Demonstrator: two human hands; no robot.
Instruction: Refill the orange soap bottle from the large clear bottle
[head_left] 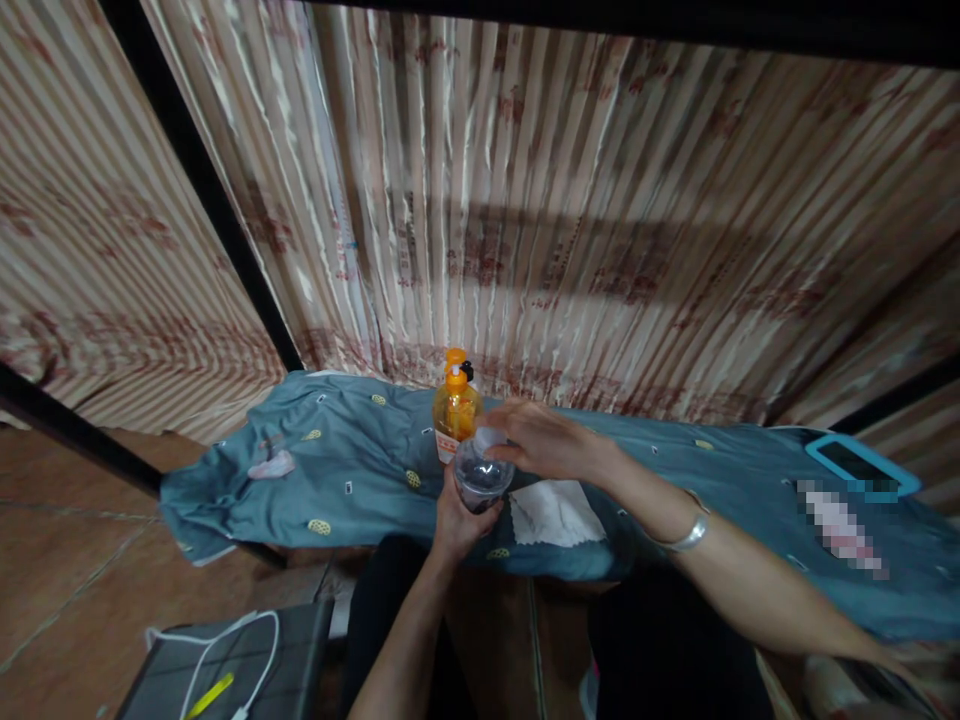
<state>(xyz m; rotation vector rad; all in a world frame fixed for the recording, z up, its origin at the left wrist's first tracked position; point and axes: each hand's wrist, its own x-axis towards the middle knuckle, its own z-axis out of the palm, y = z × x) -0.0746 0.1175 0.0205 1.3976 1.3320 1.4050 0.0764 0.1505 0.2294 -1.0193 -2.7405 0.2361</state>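
Observation:
My left hand (459, 525) wraps round the lower part of a clear plastic bottle (480, 476), held above the near edge of a blue-green patterned cloth (375, 470). From the right, my right hand (541, 440) reaches over the bottle's top, its fingers closed on a white cap (491, 438). Whether the cap is seated or loose, I cannot tell. Just behind the bottle stands a pump bottle (450, 405) of yellow liquid with an orange top, its lower right side partly hidden. A white wipe (559, 512) lies flat beneath my right forearm.
Striped curtains (525, 200) hang behind, with a black frame post (202, 190) at left. A blue-framed object (862, 465) lies on the right end of the cloth. A pinkish item (272, 464) rests at left. Lower left, a white cable (276, 640) lies on a dark box (296, 665).

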